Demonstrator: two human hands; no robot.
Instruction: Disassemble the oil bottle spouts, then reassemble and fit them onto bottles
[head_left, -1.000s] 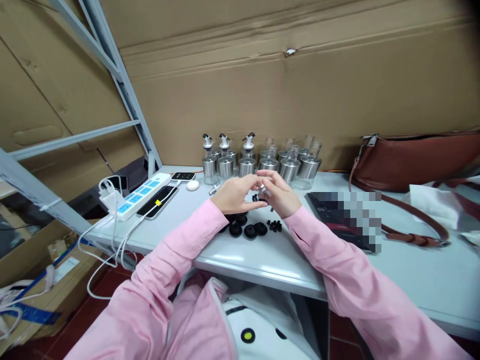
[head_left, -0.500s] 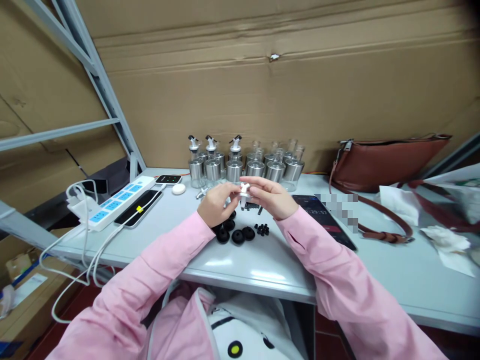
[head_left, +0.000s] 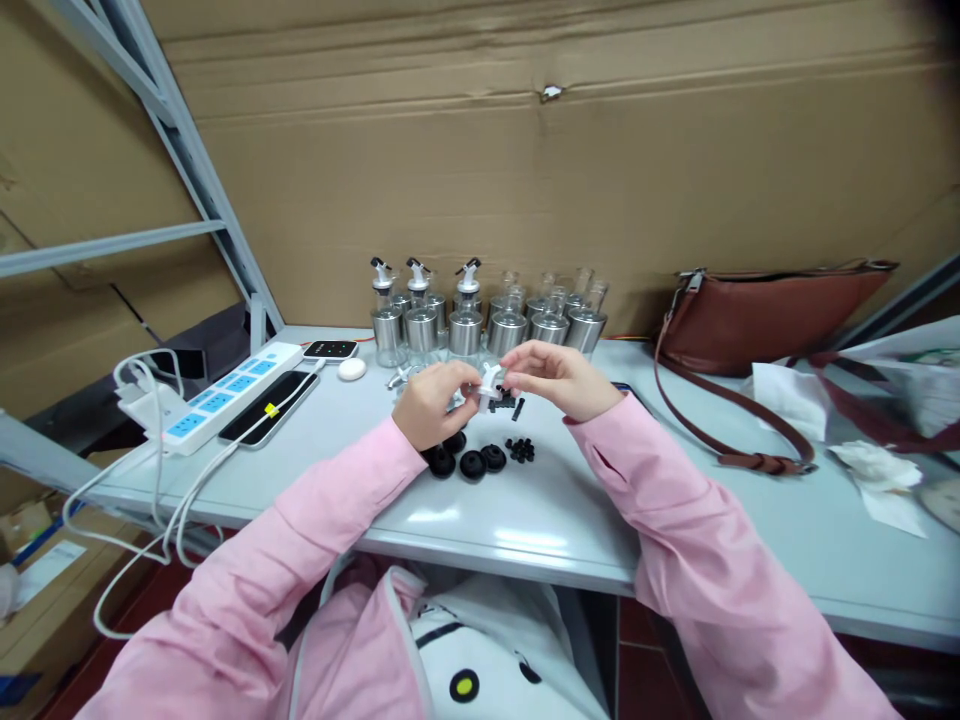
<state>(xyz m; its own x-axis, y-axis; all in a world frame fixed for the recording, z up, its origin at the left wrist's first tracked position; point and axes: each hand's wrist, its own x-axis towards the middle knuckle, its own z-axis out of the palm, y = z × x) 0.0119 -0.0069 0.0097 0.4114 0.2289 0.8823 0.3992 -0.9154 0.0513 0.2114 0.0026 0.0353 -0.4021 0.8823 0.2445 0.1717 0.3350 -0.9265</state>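
My left hand (head_left: 433,400) and my right hand (head_left: 559,378) meet over the grey table (head_left: 525,510), both pinching a small white spout piece (head_left: 489,383) held between their fingertips. Just below them lie several black round caps (head_left: 472,463) and a cluster of small black plugs (head_left: 519,449). Behind the hands stands a row of glass-and-steel dispenser bottles (head_left: 465,325); three on the left carry white spouts, the others are open-topped.
A white power strip (head_left: 214,395) with cables, a black phone (head_left: 262,408), a small device (head_left: 328,349) and a white puck (head_left: 351,369) sit at left. A brown leather bag (head_left: 772,310) with a strap and crumpled paper (head_left: 874,470) lie at right. Cardboard lines the back wall.
The view has shifted slightly; both hands stay together on the white spout piece, and my right forearm now covers the dark tablet seen earlier to the right.
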